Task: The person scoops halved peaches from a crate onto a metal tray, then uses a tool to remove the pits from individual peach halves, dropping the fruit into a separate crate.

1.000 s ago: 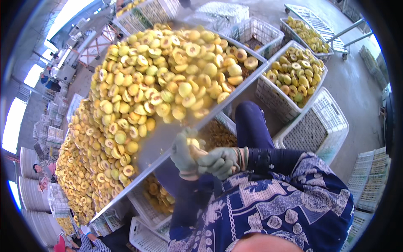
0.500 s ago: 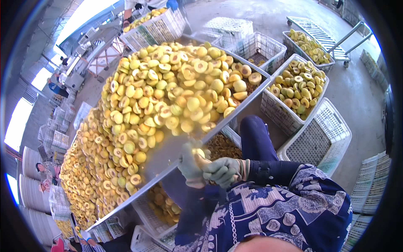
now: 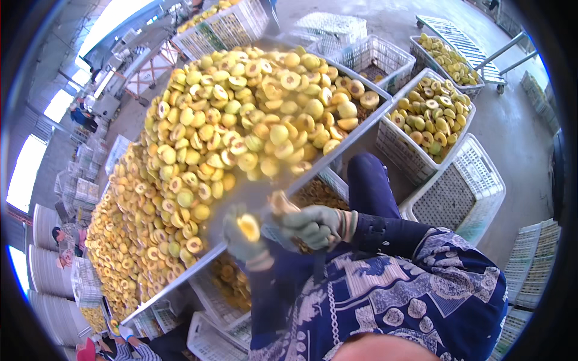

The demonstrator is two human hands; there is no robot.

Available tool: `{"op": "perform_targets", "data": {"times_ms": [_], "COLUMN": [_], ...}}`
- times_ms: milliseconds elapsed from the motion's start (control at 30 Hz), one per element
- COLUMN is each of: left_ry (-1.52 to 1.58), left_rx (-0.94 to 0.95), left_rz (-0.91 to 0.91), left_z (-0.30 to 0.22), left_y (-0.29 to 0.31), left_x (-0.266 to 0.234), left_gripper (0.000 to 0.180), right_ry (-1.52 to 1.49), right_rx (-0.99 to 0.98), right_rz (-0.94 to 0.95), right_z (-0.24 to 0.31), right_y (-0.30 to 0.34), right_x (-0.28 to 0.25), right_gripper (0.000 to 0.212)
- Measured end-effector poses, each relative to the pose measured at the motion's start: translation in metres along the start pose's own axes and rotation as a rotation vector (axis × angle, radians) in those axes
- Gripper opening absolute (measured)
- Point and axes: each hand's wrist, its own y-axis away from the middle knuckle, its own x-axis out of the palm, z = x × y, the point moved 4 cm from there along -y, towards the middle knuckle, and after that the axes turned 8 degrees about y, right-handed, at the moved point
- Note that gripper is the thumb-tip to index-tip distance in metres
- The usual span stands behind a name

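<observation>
My left hand, in a grey-green glove, is closed on a yellow peach half over the near edge of a metal-rimmed table. Just right of it, my gloved right hand makes a fist. From its top sticks a tan, blurred stub; whether that is a tool or a bare thumb I cannot tell. The two hands are apart. Ahead of them, a big heap of halved yellow peaches covers most of the table, many with brown pit hollows showing.
Under the table edge stand a crate of brown bits and a crate of peach pieces. At right are a full peach crate and an open crate. Farther back stands a flat trolley. Other people sit at lower left.
My hands were together around a piece of fruit. Now the left has drawn away to the left with a peach half, and the right stays near its place. The view has shifted slightly.
</observation>
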Motion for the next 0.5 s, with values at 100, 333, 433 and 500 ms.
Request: {"op": "perform_targets", "data": {"times_ms": [100,333,433,500], "left_ry": [0.418,-0.564,-0.896,-1.030], "left_rx": [-0.410,-0.461,-0.558,-0.439], "left_rz": [-0.344,0.066,0.203,0.300], "left_z": [0.016,0.047,0.043,0.040], "left_y": [-0.006,-0.010,-0.026,-0.044], "left_x": [-0.060,-0.215,-0.233,-0.229], "left_gripper": [0.024,0.019,0.031,0.032], "right_ry": [1.339,1.295,1.095,0.950], "right_rx": [0.267,1.011,0.832,0.827], "right_rz": [-0.480,-0.716,-0.775,-0.771], "right_z": [-0.018,0.016,0.055,0.061], "right_y": [0.016,0.047,0.037,0.031], "right_x": [-0.114,-0.097,-0.063,-0.080], "right_gripper": [0.030,0.015,0.014,0.014]}}
